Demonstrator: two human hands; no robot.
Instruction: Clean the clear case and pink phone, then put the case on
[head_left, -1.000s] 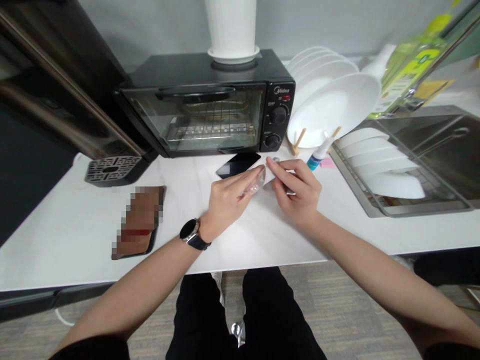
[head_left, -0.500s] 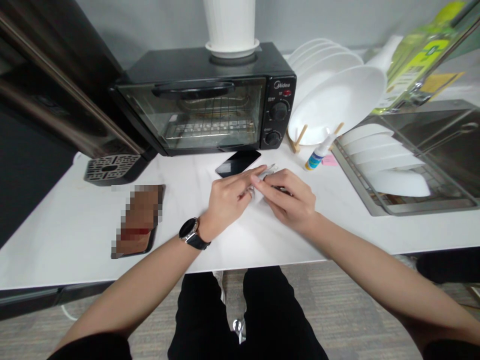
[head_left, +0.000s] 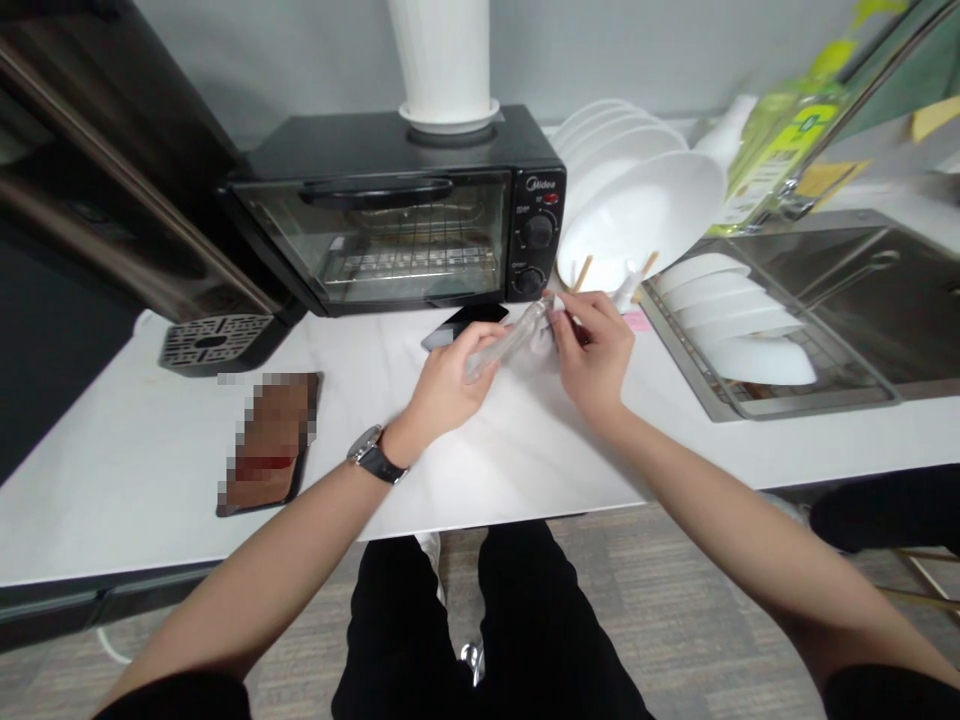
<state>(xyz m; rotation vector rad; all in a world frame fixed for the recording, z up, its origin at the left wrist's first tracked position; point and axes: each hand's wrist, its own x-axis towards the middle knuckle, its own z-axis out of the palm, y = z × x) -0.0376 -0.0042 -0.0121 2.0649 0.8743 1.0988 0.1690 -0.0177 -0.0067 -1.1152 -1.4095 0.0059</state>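
Black and perforated, the drip tray (head_left: 214,343) sits at the far left of the white surface (head_left: 480,480), with a dark-edged flat thing (head_left: 274,440) nearer the person, its face blurred out. The left hand (head_left: 450,385), a watch (head_left: 366,445) at its wrist, has its grip closed about the near end of a piece of clear plastic (head_left: 510,345); how firmly, I cannot tell. Beyond it stands the oven (head_left: 367,255), carrying a white pot (head_left: 442,60), and a phone (head_left: 465,322) lies just in front, partly behind the left fingers. The plastic slants up off the surface between the hands, its far end pinched by the right hand (head_left: 596,355), whose grip is nearly shut at the fingertips. The step in hand looks like working the plastic with both hands at once; any next move on it would call for a steady left hold and a fine right pinch, since the film seems thin and crumpled. Just past the right hand are a small bottle (head_left: 628,288), a pink note (head_left: 637,321) and upright plates (head_left: 645,210). Farther right, tilted bowls (head_left: 761,360) rest in a wire rack by the sink (head_left: 885,320), and a green bottle (head_left: 787,150) stands behind.
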